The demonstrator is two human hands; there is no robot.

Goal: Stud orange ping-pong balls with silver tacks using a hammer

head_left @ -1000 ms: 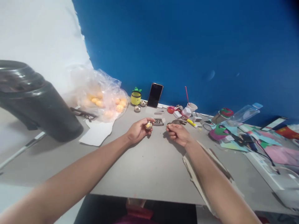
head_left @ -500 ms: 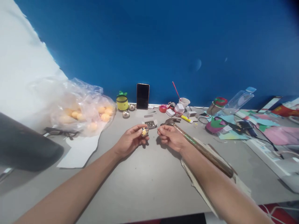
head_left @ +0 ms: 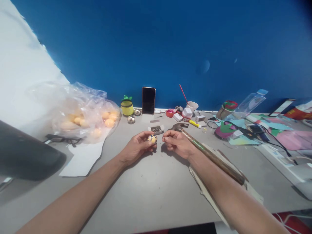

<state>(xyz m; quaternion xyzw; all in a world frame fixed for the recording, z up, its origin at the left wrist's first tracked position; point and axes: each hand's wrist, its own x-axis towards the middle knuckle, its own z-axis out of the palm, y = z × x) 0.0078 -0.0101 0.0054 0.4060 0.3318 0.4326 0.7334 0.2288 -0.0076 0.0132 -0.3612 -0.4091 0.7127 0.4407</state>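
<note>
Between the thumb and fingers of my left hand (head_left: 140,143) is a small yellow ball (head_left: 152,139), dotted with dark and shiny metal studs. Just right of it, my right hand (head_left: 177,142) is closed in a pinch; what sits at its fingertips is too small to name. The two hands are close together but apart, above the desk (head_left: 143,198). Behind them lies a small open box (head_left: 156,129) of shiny metal tacks. A hammer (head_left: 209,156) rests beneath my right forearm, its claw head just past my right hand.
At left, a clear plastic bag (head_left: 80,110) holds several orange balls, near a dark cylinder (head_left: 26,149). Silver studded balls (head_left: 131,119) and a phone (head_left: 148,100) stand by the wall. Small boxes (head_left: 187,112), a white cup (head_left: 192,106) and a power strip (head_left: 285,165) are at right.
My right hand has shifted slightly left, closer to the ball. The ball has turned a little in my left hand, which keeps its hold.
</note>
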